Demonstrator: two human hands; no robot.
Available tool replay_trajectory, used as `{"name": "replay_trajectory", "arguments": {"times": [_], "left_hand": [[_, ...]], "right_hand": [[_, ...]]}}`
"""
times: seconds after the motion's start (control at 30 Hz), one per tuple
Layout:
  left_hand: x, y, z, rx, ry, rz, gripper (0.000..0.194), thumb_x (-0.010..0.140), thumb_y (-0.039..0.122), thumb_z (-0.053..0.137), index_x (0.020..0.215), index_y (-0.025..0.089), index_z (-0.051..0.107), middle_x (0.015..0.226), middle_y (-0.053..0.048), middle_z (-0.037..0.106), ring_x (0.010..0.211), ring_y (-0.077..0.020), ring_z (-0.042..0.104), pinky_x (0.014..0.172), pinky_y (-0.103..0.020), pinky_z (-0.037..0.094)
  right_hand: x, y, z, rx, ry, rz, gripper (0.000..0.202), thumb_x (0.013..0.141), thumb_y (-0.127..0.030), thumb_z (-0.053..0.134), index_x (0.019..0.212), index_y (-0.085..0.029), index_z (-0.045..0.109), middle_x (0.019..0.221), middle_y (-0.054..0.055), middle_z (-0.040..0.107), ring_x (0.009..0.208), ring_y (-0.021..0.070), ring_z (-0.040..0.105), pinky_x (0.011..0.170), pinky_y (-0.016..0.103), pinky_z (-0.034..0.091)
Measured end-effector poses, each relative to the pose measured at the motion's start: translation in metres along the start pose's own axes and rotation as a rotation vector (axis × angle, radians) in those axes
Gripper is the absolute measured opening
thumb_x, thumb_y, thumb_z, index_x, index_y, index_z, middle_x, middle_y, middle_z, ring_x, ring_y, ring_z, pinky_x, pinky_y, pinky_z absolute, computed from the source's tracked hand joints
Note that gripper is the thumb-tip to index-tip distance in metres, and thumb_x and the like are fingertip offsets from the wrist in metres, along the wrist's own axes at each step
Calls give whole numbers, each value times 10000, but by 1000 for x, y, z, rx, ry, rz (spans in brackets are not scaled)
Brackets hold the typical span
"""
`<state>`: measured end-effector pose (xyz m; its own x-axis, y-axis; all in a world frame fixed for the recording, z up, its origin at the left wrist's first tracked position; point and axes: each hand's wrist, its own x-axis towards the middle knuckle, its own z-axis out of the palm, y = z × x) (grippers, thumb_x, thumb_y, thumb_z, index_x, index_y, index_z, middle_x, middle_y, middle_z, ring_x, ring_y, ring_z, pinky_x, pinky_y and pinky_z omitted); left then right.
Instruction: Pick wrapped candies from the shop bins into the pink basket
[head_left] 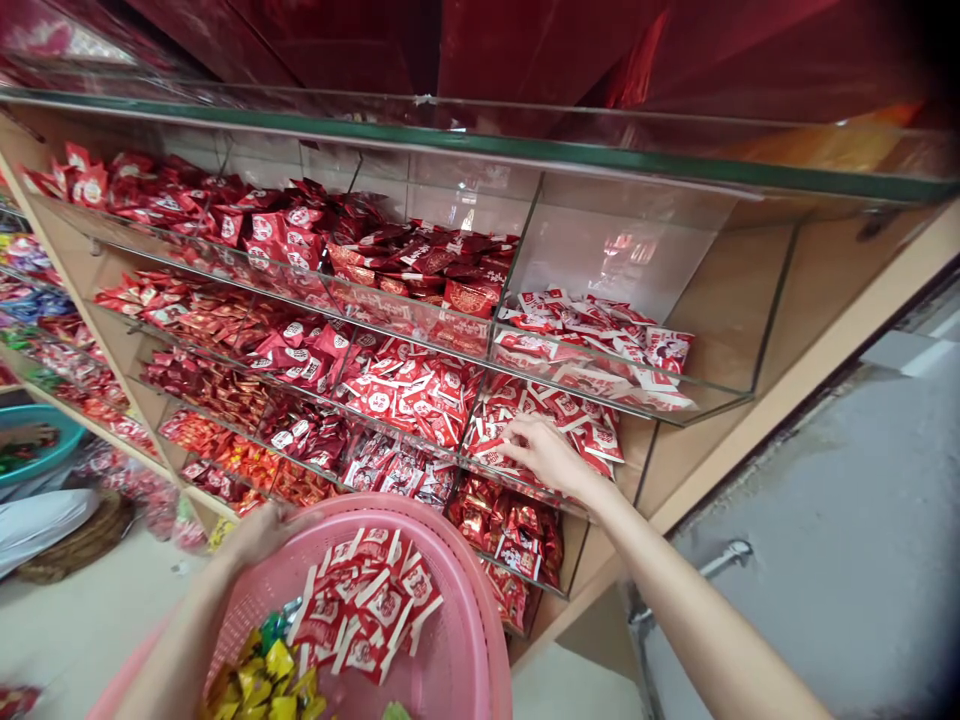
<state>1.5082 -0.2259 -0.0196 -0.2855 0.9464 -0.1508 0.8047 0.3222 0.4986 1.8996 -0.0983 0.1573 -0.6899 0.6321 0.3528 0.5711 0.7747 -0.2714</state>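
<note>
My left hand (pixel 259 535) grips the rim of a pink plastic basket (pixel 469 600) at the lower middle, its fingers partly hidden by the rim. Inside the basket lie red and white packets (pixel 367 600), yellow wrapped pieces (pixel 262 685) and a few green ones. My right hand (pixel 541 450) reaches over a shelf compartment of red and white packets (pixel 592 430), its fingers bent down and close together at the packets. Whether a packet is between those fingers is too small to make out.
Glass-fronted shelves (pixel 405 335) with red packets rise in front, under a thick glass edge (pixel 450 135). A teal basin (pixel 56 440) and a woven basket (pixel 82 545) stand at the left. A grey wall (pixel 840 540) is on the right.
</note>
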Motion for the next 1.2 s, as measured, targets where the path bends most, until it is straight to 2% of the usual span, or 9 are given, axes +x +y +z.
{"name": "replay_trajectory", "arguments": {"times": [0.17, 0.27, 0.33, 0.4, 0.53, 0.67, 1.03, 1.13, 1.2], "left_hand": [[-4, 3, -5, 11, -8, -7, 466, 684, 632, 438, 541, 189, 456, 527, 28, 409, 521, -115, 414, 488, -200, 279], [-6, 6, -7, -7, 1, -7, 451, 677, 621, 451, 538, 192, 461, 527, 23, 427, 521, -121, 422, 484, -202, 279], [-8, 7, -7, -10, 4, -20, 460, 665, 632, 458, 526, 193, 442, 517, 26, 416, 513, -120, 413, 478, -205, 278], [-8, 9, -7, -11, -5, -28, 471, 660, 641, 458, 517, 193, 428, 504, 29, 395, 500, -115, 397, 471, -206, 274], [-9, 14, -8, -25, -14, -31, 466, 663, 634, 463, 520, 190, 448, 503, 30, 377, 494, -108, 385, 468, -204, 271], [-8, 12, -5, -27, -6, -30, 460, 657, 630, 477, 519, 196, 416, 513, 31, 371, 500, -110, 384, 465, -202, 267], [-1, 3, 2, -28, -16, -38, 461, 656, 639, 472, 537, 199, 405, 515, 39, 365, 517, -114, 387, 483, -204, 270], [0, 5, 2, -24, -14, -26, 465, 661, 638, 465, 530, 198, 387, 505, 42, 338, 511, -110, 363, 478, -209, 250], [0, 7, 2, -28, -30, -24, 470, 657, 640, 467, 524, 196, 389, 498, 43, 336, 507, -109, 356, 475, -210, 246]], "right_hand": [[-24, -28, -26, 36, 188, -14, 229, 871, -309, 469, 687, -189, 532, 736, 2, 524, 730, 146, 457, 732, 302, 331], [-44, -54, -19, 113, 250, -41, 207, 876, -315, 464, 746, -198, 576, 762, 9, 542, 759, 149, 460, 721, 299, 335], [-56, -68, 6, 137, 214, -64, 187, 882, -295, 456, 796, -208, 598, 778, 11, 553, 775, 148, 458, 706, 292, 339], [-65, -77, 46, 91, 137, -97, 182, 887, -268, 449, 796, -198, 592, 785, 12, 554, 771, 145, 449, 696, 289, 343], [-73, -76, 127, -176, 70, -221, 166, 878, -212, 458, 743, -180, 548, 764, 6, 536, 746, 149, 433, 666, 298, 338], [-74, -71, 163, -362, 97, -301, 155, 881, -148, 421, 784, -172, 540, 775, 13, 532, 749, 161, 442, 647, 310, 340], [-84, -81, 176, -492, -153, -301, 82, 796, -146, 542, 860, -126, 588, 898, 87, 579, 881, 214, 487, 764, 370, 404], [-85, -85, 164, -444, -171, -273, 125, 785, -177, 565, 897, -129, 592, 876, 74, 583, 867, 211, 494, 773, 375, 413], [-82, -86, 139, -376, -140, -243, 121, 810, -229, 547, 892, -152, 590, 841, 51, 579, 853, 200, 491, 755, 361, 417]]}}
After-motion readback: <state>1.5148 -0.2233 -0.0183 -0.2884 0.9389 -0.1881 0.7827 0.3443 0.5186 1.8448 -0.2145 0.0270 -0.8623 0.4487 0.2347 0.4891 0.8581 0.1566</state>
